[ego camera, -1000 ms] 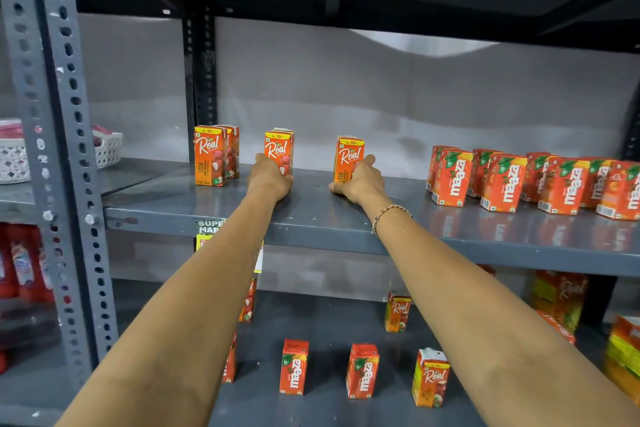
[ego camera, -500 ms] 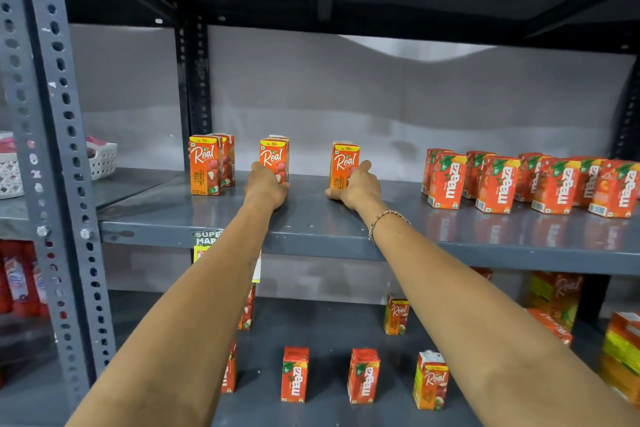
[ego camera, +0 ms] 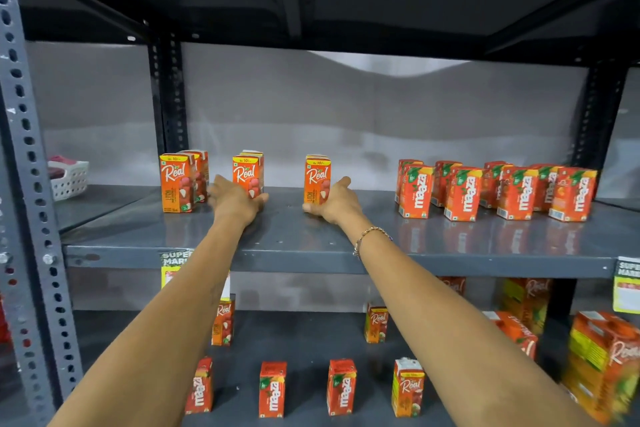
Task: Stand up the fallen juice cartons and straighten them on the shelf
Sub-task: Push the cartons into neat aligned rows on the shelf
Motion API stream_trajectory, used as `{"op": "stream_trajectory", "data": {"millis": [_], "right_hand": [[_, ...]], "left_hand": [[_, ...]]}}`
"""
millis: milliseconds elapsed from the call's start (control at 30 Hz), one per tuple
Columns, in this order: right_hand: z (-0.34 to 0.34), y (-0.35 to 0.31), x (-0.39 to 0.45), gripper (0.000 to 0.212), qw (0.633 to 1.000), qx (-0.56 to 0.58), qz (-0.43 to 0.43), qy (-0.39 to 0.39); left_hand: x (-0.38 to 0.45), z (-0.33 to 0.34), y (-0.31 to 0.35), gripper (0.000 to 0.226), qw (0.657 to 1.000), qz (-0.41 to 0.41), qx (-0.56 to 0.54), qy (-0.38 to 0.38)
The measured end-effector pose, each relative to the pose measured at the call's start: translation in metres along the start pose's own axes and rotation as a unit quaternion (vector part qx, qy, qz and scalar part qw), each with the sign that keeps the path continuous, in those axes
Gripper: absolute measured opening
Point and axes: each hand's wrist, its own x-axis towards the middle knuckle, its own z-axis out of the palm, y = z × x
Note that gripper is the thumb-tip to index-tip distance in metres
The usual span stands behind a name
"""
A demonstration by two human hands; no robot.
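Note:
Upright orange Real juice cartons stand on the grey middle shelf (ego camera: 311, 253): a pair at the left (ego camera: 176, 182), a middle carton (ego camera: 247, 172) with another behind it, and a right carton (ego camera: 317, 178). My left hand (ego camera: 235, 201) wraps the base of the middle carton, thumb on its right side and fingers spread to its left. At the base of the right carton sits my right hand (ego camera: 334, 203), thumb in front and fingers along its right side. Both cartons stand straight.
Several Maaza cartons (ego camera: 464, 194) stand in rows on the same shelf at the right. The lower shelf holds scattered upright Maaza cartons (ego camera: 341, 386) and Real cartons (ego camera: 407, 388), with larger packs (ego camera: 606, 360) at the right. At far left are a white basket (ego camera: 69, 180) and a perforated post (ego camera: 27, 184).
Both hands stay at the bases of the same two cartons, with fingers spread out more than before. The view has shifted slightly. The cartons remain upright.

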Motion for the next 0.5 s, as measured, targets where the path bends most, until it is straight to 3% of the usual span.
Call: {"op": "stream_trajectory", "data": {"millis": [33, 100, 167, 200, 267, 367, 500], "right_hand": [[-0.010, 0.006, -0.004, 0.071, 1.000, -0.022, -0.006, -0.002], [-0.033, 0.022, -0.013, 0.059, 0.996, -0.078, -0.013, 0.030], [-0.061, 0.049, -0.018, 0.043, 0.989, -0.114, -0.007, 0.090], [-0.074, 0.062, -0.019, 0.040, 0.984, -0.127, 0.003, 0.125], [-0.094, 0.081, -0.019, 0.055, 0.975, -0.139, 0.028, 0.173], [-0.112, 0.093, -0.016, 0.072, 0.974, -0.163, 0.038, 0.151], [-0.122, 0.096, -0.009, 0.075, 0.982, -0.150, 0.027, 0.113]], "left_hand": [[-0.005, 0.001, 0.002, 0.083, 0.998, 0.009, 0.025, 0.058], [-0.018, 0.004, 0.009, 0.063, 0.974, 0.088, 0.033, 0.205], [-0.035, 0.016, 0.029, 0.042, 0.951, 0.184, 0.008, 0.248], [-0.039, 0.026, 0.041, 0.039, 0.955, 0.201, -0.007, 0.219], [-0.043, 0.050, 0.066, 0.054, 0.980, 0.164, -0.015, 0.113], [-0.042, 0.084, 0.090, 0.089, 0.997, 0.073, -0.022, -0.008], [-0.040, 0.102, 0.097, 0.094, 0.999, 0.029, -0.042, 0.011]]}}
